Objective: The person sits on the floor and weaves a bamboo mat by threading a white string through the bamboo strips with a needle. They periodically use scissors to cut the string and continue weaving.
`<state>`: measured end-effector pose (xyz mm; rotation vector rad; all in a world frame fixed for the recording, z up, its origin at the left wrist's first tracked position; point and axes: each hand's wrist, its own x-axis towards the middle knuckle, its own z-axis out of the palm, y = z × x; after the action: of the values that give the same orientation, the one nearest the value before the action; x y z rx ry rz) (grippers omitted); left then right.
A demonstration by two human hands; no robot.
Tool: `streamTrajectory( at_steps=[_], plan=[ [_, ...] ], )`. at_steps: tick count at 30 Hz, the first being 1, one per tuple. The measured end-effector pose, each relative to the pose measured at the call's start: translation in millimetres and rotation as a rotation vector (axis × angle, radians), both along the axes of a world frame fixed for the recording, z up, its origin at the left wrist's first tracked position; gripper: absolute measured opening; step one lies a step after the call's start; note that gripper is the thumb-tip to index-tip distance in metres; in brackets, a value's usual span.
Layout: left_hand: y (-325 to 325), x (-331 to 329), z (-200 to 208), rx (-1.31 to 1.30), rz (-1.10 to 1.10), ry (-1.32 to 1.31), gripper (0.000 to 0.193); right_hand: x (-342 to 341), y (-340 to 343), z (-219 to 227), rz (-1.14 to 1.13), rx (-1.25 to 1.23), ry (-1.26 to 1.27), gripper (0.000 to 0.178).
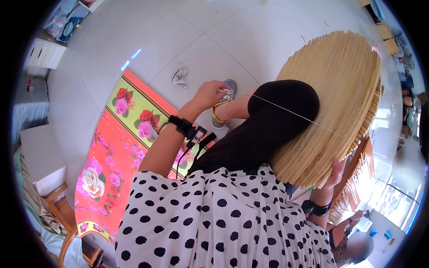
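A large oval panel of pale straw stalks (pixel 330 85), laid side by side in layers, leans against my bent knee in black trousers. My right hand (pixel 335 173) grips its lower edge; the fingers are partly hidden by the stalks. A thin white thread (pixel 286 109) runs taut from the panel across my knee toward my left hand (pixel 211 94). That hand is raised out to the left above my shoe, its fingers drawn together on the thread's end. The exact fingertip hold is too small to make out.
A red and yellow flowered mat (pixel 111 165) covers the floor at left. A crumpled white and grey scrap (pixel 180 77) lies beyond it. Wooden chairs (pixel 62 210) stand at lower left. Another person (pixel 346 248) sits at lower right, near more straw stalks (pixel 355 187).
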<state>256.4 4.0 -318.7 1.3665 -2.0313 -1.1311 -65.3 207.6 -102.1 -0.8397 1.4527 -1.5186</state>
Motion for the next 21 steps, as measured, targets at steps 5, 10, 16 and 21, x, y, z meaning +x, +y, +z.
streamTrajectory(
  at_steps=[5,10,16,21],
  plan=[
    [-15,-17,-53,0.022,-0.015,0.017,0.024,-4,0,-9,-0.014,-0.01,-0.057,0.082],
    [-36,-24,-79,0.045,-0.117,-0.015,0.028,-23,16,-19,-0.013,0.053,-0.186,0.081],
    [-52,-53,-66,0.035,-0.407,-0.042,0.035,-33,34,-24,-0.036,0.057,-0.26,0.081],
    [-58,-64,-95,0.125,-0.43,-0.135,0.026,-30,28,-23,-0.034,0.06,-0.31,0.081]
  ],
)
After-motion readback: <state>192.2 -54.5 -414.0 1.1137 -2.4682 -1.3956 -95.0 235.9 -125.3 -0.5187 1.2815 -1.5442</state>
